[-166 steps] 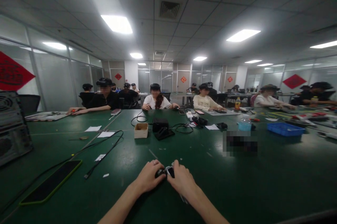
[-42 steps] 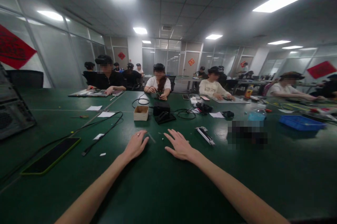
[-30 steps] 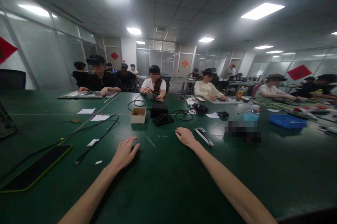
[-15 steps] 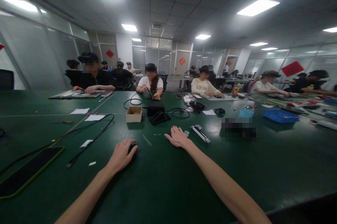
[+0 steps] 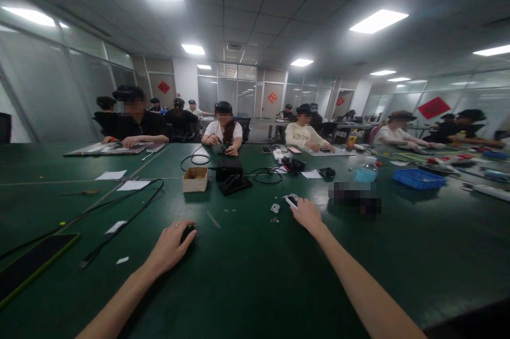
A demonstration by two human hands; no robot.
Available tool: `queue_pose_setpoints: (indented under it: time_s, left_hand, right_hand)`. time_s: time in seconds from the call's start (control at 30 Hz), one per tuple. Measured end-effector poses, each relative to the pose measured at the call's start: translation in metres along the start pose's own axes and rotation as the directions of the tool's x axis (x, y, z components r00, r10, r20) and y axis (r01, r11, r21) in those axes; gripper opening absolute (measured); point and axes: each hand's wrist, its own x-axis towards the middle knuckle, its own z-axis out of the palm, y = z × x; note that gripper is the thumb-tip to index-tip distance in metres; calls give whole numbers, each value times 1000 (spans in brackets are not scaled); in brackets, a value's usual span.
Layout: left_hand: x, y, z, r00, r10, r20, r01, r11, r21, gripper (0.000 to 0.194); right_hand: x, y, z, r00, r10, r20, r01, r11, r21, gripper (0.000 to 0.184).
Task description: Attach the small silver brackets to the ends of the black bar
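On the green table my left hand point(image 5: 169, 246) is closed around a small black rounded object point(image 5: 188, 232), mostly covered by the fingers. Farther to the right, my right hand point(image 5: 308, 215) grips a long white-and-black device point(image 5: 291, 201) lying on the tabletop; its near part is hidden under the palm. Just left of that hand lies a small light metal plate point(image 5: 274, 208) with holes. Several tiny rings point(image 5: 274, 220) sit in front of the plate.
Beyond my hands stand an open cardboard box point(image 5: 195, 180) and a black box-shaped device point(image 5: 229, 170) with cables. To the right are a bottle of blue liquid point(image 5: 366, 173) and a blue tray point(image 5: 419, 179). A black cable point(image 5: 119, 227) and a dark green-edged mat point(image 5: 35, 270) lie left. Co-workers sit opposite.
My right hand has moved right, from flat on the table over the small parts to a grip on the white-and-black device. The metal plate and rings now show. My left hand keeps its hold.
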Motion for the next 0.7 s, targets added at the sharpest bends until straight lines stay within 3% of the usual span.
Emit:
queue_pose_setpoints:
  time_s: [0.1, 0.3, 0.7]
  left_hand:
    - [1, 2, -2, 1000, -6, 17, 6, 1000, 9, 46]
    - [3, 4, -5, 999, 4, 43, -6, 999, 33, 54]
    - [5, 4, -2, 1000, 27, 8, -27, 999, 20, 55]
  right_hand:
    - [6, 6, -4, 999, 41, -33, -36, 988, 150, 39]
    - [17, 28, -19, 991, 129, -38, -112, 949, 295, 58]
    - [14, 39, -13, 986, 170, 1, -155, 899, 409, 47]
